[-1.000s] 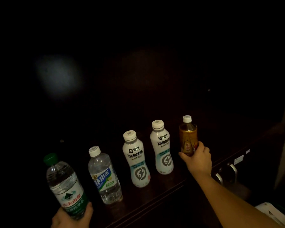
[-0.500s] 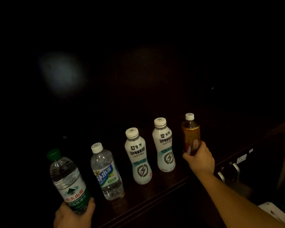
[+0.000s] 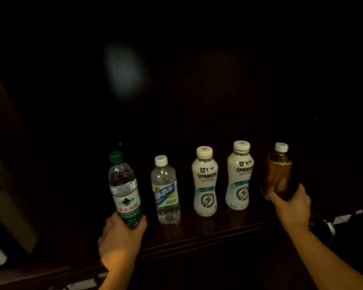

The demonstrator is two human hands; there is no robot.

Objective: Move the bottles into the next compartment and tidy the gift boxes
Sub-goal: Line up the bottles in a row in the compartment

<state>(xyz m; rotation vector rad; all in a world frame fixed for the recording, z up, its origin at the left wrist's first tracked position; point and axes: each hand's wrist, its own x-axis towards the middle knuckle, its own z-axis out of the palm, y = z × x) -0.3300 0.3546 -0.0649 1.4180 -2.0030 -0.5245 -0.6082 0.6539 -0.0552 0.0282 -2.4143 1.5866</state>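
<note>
Several bottles stand in a row on a dark wooden shelf (image 3: 208, 229). My left hand (image 3: 120, 241) grips the base of the green-capped water bottle (image 3: 124, 185) at the row's left end. My right hand (image 3: 291, 206) holds the amber tea bottle (image 3: 278, 174) at the right end. Between them stand a clear bottle with a blue-and-white label (image 3: 166, 191) and two white drink bottles (image 3: 204, 183) (image 3: 239, 176), all upright and apart. No gift boxes can be made out in the dark.
The compartment behind the bottles is very dark, with a faint light patch (image 3: 124, 68) on its back wall. A dim vertical panel (image 3: 6, 185) rises at the left. A metal handle (image 3: 330, 233) and small white labels (image 3: 342, 218) sit at the lower right.
The view has swung left, so the whole row sits further right in frame. Both hands keep their grip, and the green-capped bottle now stands straighter and closer to the clear bottle.
</note>
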